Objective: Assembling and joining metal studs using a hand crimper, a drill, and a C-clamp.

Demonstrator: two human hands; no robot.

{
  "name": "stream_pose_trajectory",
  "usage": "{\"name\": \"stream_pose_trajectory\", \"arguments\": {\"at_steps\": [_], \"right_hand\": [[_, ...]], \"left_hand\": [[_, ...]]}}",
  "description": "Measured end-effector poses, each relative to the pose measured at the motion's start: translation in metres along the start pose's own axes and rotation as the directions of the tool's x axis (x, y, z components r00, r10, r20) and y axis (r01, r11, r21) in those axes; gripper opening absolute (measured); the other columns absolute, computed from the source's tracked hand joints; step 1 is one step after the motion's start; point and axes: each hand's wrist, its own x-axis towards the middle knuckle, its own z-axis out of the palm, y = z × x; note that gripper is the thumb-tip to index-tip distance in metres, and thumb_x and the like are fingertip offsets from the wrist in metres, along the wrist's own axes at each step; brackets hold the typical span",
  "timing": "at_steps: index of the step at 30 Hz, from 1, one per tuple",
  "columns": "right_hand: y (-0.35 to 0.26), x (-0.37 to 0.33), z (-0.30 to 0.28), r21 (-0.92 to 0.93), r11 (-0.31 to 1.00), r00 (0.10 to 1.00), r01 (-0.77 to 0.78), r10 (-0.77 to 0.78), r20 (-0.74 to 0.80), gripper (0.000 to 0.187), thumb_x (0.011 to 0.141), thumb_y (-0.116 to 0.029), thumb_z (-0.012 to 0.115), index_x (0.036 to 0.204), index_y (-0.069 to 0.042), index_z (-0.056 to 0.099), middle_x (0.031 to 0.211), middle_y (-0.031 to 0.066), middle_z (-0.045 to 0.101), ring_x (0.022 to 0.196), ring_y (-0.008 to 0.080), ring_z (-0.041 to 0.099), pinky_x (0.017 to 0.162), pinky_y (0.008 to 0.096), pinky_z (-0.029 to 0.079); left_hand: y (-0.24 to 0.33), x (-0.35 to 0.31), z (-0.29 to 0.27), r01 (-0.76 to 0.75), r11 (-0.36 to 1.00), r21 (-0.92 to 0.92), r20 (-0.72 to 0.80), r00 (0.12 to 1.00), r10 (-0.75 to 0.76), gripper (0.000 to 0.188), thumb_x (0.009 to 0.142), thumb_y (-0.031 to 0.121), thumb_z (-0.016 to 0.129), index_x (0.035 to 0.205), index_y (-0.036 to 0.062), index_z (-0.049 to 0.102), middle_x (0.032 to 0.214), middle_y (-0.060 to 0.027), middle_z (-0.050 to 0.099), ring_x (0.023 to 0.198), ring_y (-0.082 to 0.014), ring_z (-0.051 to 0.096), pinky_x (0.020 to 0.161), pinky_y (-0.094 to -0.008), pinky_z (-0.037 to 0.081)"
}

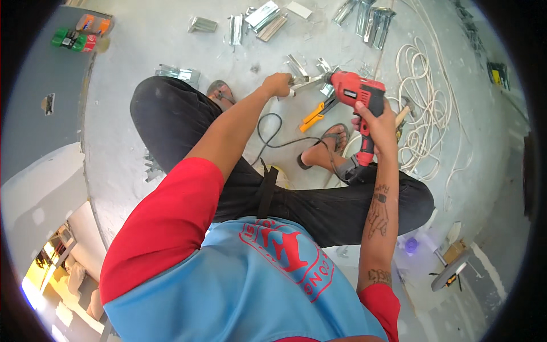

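Observation:
My right hand (377, 126) grips the handle of a red and black corded power drill (358, 91), its chuck pointing left. The fingers of my left hand (277, 85) are closed round one end of a small silver metal bracket (298, 80). That bracket lies right in front of the drill's nose; whether the bit touches it I cannot tell. Just below the drill, a cutting tool with orange handles (312, 118) rests on the floor. A dark power cord (272, 147) runs from the drill's base in a loop between my legs.
Several bent silver metal pieces (263, 16) lie in groups on the pale floor ahead. Tangled white cable (424, 108) spreads at the right, beside a wooden-handled hammer (403, 113). Two plastic bottles (74, 40) are at the far left. A pedestal-like round object (453, 268) stands lower right.

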Motion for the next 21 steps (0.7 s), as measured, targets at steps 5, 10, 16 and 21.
{"name": "stream_pose_trajectory", "arguments": {"at_steps": [5, 10, 16, 21], "right_hand": [[0.015, 0.012, 0.019, -0.228, 0.973, 1.0, 0.025, -0.021, 0.02, 0.05, 0.082, -0.015, 0.074, 0.122, 0.004, 0.051, 0.092, 0.0108, 0.066, 0.061, 0.0129, 0.063, 0.054, 0.0271, 0.051], [0.011, 0.018, 0.028, -0.335, 0.941, 0.996, -0.055, 0.074, 0.045, 0.05, 0.087, -0.018, 0.072, 0.126, 0.0, 0.046, 0.09, 0.0088, 0.065, 0.062, 0.0136, 0.065, 0.054, 0.0265, 0.052], [0.008, 0.022, 0.033, -0.326, 0.945, 0.999, -0.021, 0.036, 0.041, 0.053, 0.087, -0.018, 0.072, 0.128, 0.001, 0.044, 0.092, 0.008, 0.066, 0.062, 0.013, 0.064, 0.055, 0.0249, 0.051], [0.011, 0.025, 0.033, -0.264, 0.964, 0.999, -0.01, 0.023, 0.045, 0.058, 0.085, -0.019, 0.074, 0.13, 0.001, 0.045, 0.091, 0.0092, 0.066, 0.06, 0.0124, 0.062, 0.052, 0.025, 0.05]], "left_hand": [[-0.012, -0.015, 0.045, 0.067, 0.991, -0.119, 0.0, 0.998, -0.068, 0.046, 0.074, 0.031, 0.072, 0.112, 0.0095, 0.059, 0.107, -0.015, 0.066, 0.1, -0.0345, 0.063, 0.083, -0.0435, 0.05], [-0.016, -0.01, 0.052, -0.001, 0.998, -0.062, -0.104, 0.995, -0.006, 0.066, 0.075, 0.058, 0.073, 0.11, 0.005, 0.053, 0.102, -0.0169, 0.065, 0.096, -0.0352, 0.064, 0.078, -0.0465, 0.051], [-0.017, -0.019, 0.052, 0.031, 0.999, 0.016, -0.247, 0.969, -0.026, 0.068, 0.075, 0.06, 0.072, 0.107, 0.0028, 0.052, 0.1, -0.0185, 0.065, 0.093, -0.0365, 0.065, 0.076, -0.046, 0.052], [-0.023, -0.014, 0.041, 0.133, 0.987, -0.095, -0.243, 0.958, -0.152, 0.07, 0.074, 0.064, 0.071, 0.103, 0.0018, 0.055, 0.095, -0.0173, 0.067, 0.088, -0.0348, 0.067, 0.073, -0.0444, 0.053]]}}
